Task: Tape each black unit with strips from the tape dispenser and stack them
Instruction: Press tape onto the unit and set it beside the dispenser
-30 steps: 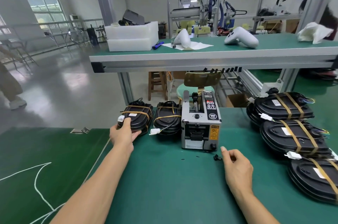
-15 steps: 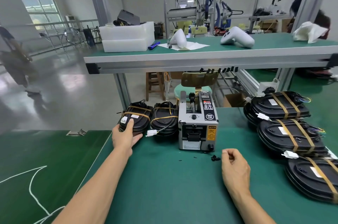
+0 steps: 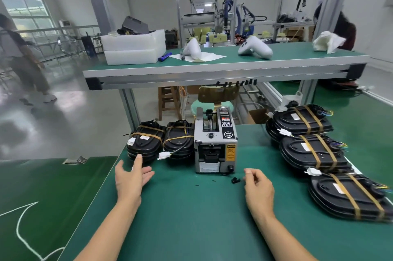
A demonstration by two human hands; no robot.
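The left hand [image 3: 133, 177] is spread wide, fingers straight, holding nothing, just in front of a taped stack of black units [image 3: 145, 143]. The right hand [image 3: 258, 186] rests on the green worktop [image 3: 191, 218], fingers loosely curled and empty, beside small black scraps [image 3: 235, 180]. The tape dispenser [image 3: 215, 143] stands between them; further taped units [image 3: 314, 152] lie to the right.

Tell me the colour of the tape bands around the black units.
Tan-yellow tape bands, clearest in the head view.
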